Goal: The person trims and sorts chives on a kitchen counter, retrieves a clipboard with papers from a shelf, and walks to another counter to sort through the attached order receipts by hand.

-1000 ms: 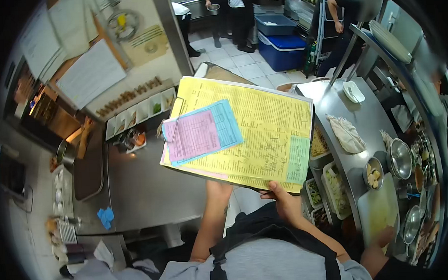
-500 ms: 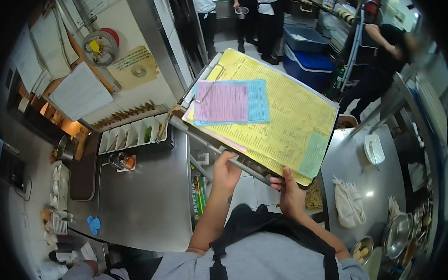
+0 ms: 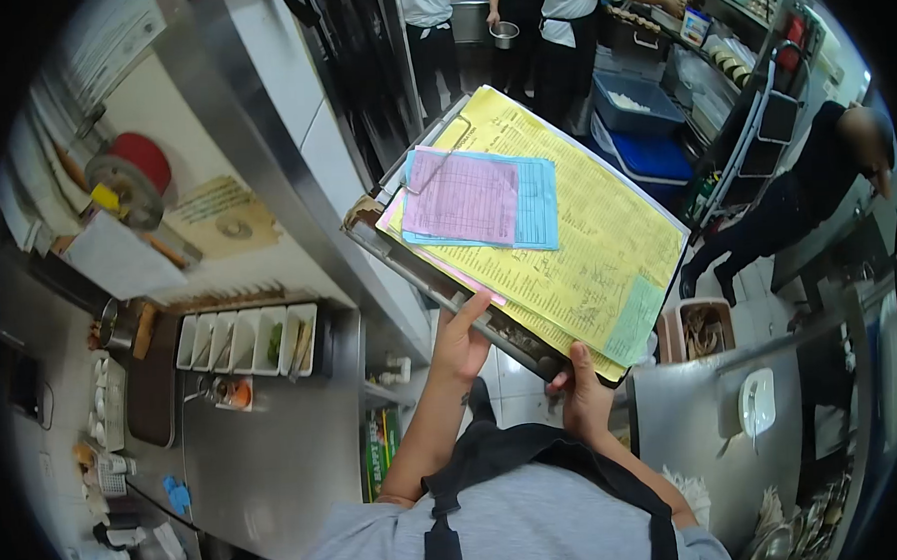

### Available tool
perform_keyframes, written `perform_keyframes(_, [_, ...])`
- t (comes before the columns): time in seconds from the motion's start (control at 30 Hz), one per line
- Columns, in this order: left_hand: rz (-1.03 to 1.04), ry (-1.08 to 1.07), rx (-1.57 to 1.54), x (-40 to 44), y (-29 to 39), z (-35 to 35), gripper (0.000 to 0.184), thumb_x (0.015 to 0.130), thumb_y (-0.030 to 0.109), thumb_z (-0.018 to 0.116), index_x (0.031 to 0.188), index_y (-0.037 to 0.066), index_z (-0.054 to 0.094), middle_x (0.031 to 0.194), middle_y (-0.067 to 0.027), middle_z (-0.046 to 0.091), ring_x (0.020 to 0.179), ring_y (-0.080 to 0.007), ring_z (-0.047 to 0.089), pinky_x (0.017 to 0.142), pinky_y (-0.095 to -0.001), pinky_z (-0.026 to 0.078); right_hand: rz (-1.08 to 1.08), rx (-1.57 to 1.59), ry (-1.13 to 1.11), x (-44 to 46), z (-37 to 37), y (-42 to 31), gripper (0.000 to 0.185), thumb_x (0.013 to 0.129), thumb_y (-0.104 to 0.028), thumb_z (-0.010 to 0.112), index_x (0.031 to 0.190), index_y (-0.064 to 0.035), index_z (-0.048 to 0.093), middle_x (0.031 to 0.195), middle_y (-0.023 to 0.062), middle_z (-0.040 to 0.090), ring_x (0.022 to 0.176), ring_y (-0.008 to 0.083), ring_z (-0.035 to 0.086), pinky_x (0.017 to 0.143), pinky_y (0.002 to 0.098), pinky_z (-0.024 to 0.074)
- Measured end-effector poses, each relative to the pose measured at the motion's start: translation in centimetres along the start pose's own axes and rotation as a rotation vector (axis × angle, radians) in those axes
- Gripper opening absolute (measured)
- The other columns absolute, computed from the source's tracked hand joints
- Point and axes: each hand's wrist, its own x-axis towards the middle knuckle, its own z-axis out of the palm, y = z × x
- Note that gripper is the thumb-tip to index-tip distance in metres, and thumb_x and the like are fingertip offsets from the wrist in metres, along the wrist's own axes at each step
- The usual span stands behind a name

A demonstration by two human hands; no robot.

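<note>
Both hands carry a clipboard (image 3: 516, 342) tilted in front of my chest. Yellow printed sheets (image 3: 607, 233) cover it, with handwriting on them. A pink slip (image 3: 462, 199) lies over blue slips (image 3: 537, 201) under the wire clip at the upper left, and a green slip (image 3: 632, 317) sits at the lower right corner. My left hand (image 3: 463, 339) grips the lower long edge, thumb on top. My right hand (image 3: 581, 386) holds the near corner, its thumb on the yellow sheet. The fingers beneath the board are partly hidden.
A steel counter (image 3: 265, 438) at left bears a row of white containers (image 3: 246, 341). Another steel table (image 3: 674, 400) at right holds a white dish (image 3: 756, 403). Several people stand ahead; one person (image 3: 805, 184) is at right by shelving. A brown bin (image 3: 706, 331) stands on the floor.
My view has shifted forward, and the counters sit nearer and lower. The clipboard stays in both hands. The person at right has moved further right in view.
</note>
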Motion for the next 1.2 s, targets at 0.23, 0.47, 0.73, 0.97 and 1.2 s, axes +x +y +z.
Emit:
perform_keyframes(0.23, [-0.031,-0.012,0.000,12.2,2.1,-1.5,0.050,0.077,0.007,0.059,0.123,-0.003,0.046,0.113,-0.0134,0.058,0.105,-0.0237,0.057,0.092,-0.0355,0.047,0.165,-0.387,-0.678,7.9,0.5,-2.4,0.030,0.077,0.004,0.068,0.105,0.0073,0.058,0.084,0.0140,0.067,0.072,0.0200,0.066,0.067,0.0296,0.0548])
perform_keyframes(0.47, [-0.096,-0.018,0.098,17.1,4.8,-1.7,0.053,0.072,0.014,0.055,0.119,-0.008,0.049,0.108,-0.0188,0.061,0.095,-0.0285,0.062,0.087,-0.0372,0.050,0.348,-0.569,-0.549,16.0,-6.8,0.3,0.034,0.079,-0.003,0.068,0.111,0.0040,0.060,0.103,0.0107,0.066,0.093,0.0175,0.064,0.083,0.0297,0.0502])
perform_keyframes(0.73, [-0.190,-0.111,0.020,24.0,7.2,-2.3,0.042,0.071,0.015,0.051,0.104,-0.009,0.059,0.092,-0.0192,0.066,0.077,-0.0255,0.066,0.074,-0.0328,0.053,0.291,0.022,-0.195,29.6,-8.6,0.5,0.049,0.098,-0.036,0.042,0.131,0.0009,0.044,0.124,0.0145,0.055,0.108,0.0214,0.056,0.093,0.0319,0.0439])
perform_keyframes(0.97, [-0.088,-0.027,0.003,28.7,6.0,0.7,0.044,0.071,0.015,0.052,0.106,-0.009,0.058,0.091,-0.0183,0.065,0.075,-0.0237,0.065,0.071,-0.0315,0.054,0.178,0.184,-0.602,37.1,1.5,-7.4,0.070,0.094,-0.050,0.041,0.141,0.0009,0.030,0.131,0.0184,0.050,0.115,0.0213,0.052,0.099,0.0306,0.0372])
perform_keyframes(1.2, [-0.068,0.003,0.096,33.4,3.7,2.2,0.044,0.075,0.017,0.054,0.110,-0.010,0.056,0.094,-0.0188,0.065,0.077,-0.0226,0.066,0.072,-0.0302,0.053,0.178,-0.281,-0.654,45.0,3.4,-9.5,0.072,0.089,-0.031,0.059,0.143,0.0013,0.024,0.130,0.0158,0.050,0.113,0.0180,0.052,0.094,0.0290,0.0406])
